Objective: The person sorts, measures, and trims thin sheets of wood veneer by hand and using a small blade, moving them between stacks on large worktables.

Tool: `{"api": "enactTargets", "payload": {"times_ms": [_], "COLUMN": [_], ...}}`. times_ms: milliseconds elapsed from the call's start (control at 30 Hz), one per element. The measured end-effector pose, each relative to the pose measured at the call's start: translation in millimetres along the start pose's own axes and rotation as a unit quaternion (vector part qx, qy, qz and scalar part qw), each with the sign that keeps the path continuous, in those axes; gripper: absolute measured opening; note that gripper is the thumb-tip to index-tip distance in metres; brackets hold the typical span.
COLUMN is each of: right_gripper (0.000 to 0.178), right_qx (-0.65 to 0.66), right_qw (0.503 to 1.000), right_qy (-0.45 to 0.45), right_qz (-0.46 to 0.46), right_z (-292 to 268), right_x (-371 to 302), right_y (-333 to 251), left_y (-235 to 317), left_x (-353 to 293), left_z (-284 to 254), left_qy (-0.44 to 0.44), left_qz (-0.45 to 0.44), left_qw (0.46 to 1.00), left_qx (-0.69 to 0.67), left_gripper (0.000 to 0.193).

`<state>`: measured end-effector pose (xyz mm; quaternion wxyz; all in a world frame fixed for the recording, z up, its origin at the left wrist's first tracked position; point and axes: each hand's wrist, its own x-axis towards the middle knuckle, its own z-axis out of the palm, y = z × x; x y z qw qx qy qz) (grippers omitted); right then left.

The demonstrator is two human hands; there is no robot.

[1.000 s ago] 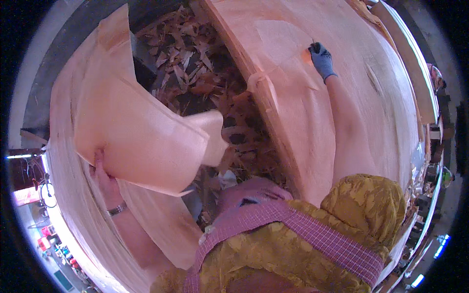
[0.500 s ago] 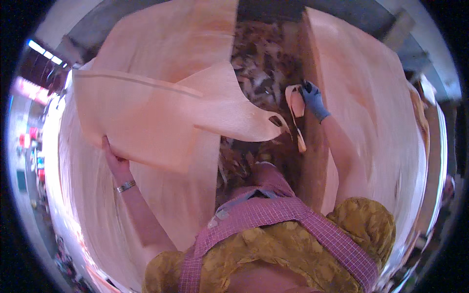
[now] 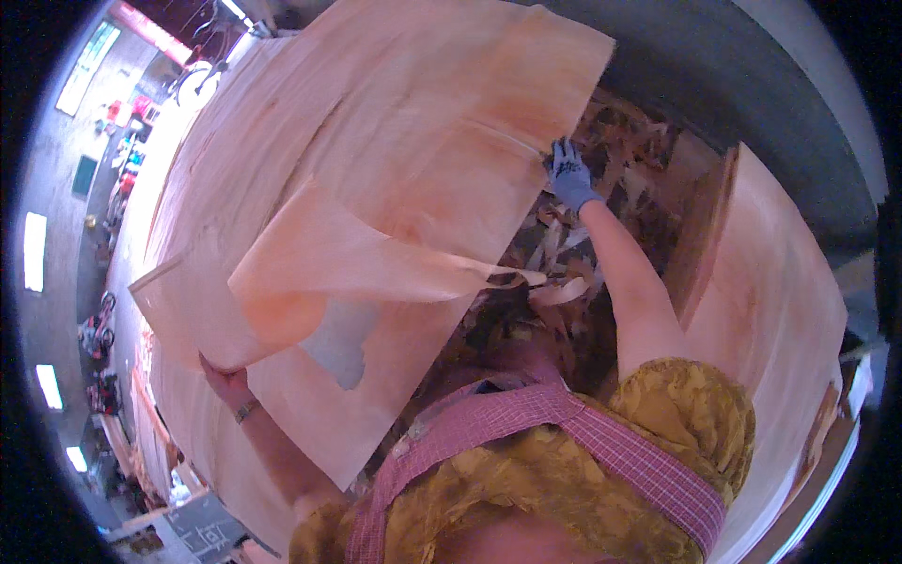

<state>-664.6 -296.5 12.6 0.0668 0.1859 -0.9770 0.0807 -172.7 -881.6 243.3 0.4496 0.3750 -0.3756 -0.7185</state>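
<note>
My bare left hand (image 3: pixel 225 381), with a watch or bracelet at its wrist, is closed on the near-left edge of a thin, curling wood veneer sheet (image 3: pixel 324 249). This piece lies loosely over a broad stack of pale veneer (image 3: pixel 423 103). Its right end narrows to a torn, holed tip that reaches past the stack's edge. Through or beside the piece shows a grey patch (image 3: pixel 336 343). My right hand (image 3: pixel 569 179), in a blue-grey glove, is at the stack's right edge with fingers stretched out and nothing visible in it.
Veneer scraps (image 3: pixel 625 141) litter the gap between the two stacks, and a curled scrap (image 3: pixel 561 291) lies near my right forearm. A second veneer stack (image 3: pixel 770 263) stands at the right. A grey wall (image 3: pixel 714 75) rises behind. Parked motorbikes (image 3: pixel 99 329) are far left.
My right hand has let go of a torn veneer strip and moved to the left stack's edge. The sheet in my left hand has shifted lower and curled. The view has turned.
</note>
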Motion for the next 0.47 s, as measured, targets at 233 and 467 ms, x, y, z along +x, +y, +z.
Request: {"api": "enactTargets", "payload": {"times_ms": [233,467], "right_gripper": [0.059,0.061], "right_qx": [0.028,-0.179], "right_qw": [0.998,0.965], "right_qy": [-0.051,-0.178], "right_qz": [0.009,-0.075], "right_z": [25,-2], "right_x": [64,46], "right_y": [42,38], "left_y": [-9,5], "left_x": [-12,24], "left_z": [8,-58], "left_qy": [0.045,0.028], "left_qz": [0.005,-0.036], "left_qw": [0.998,0.995], "left_qx": [0.040,0.088], "left_gripper": [0.045,0.043]}}
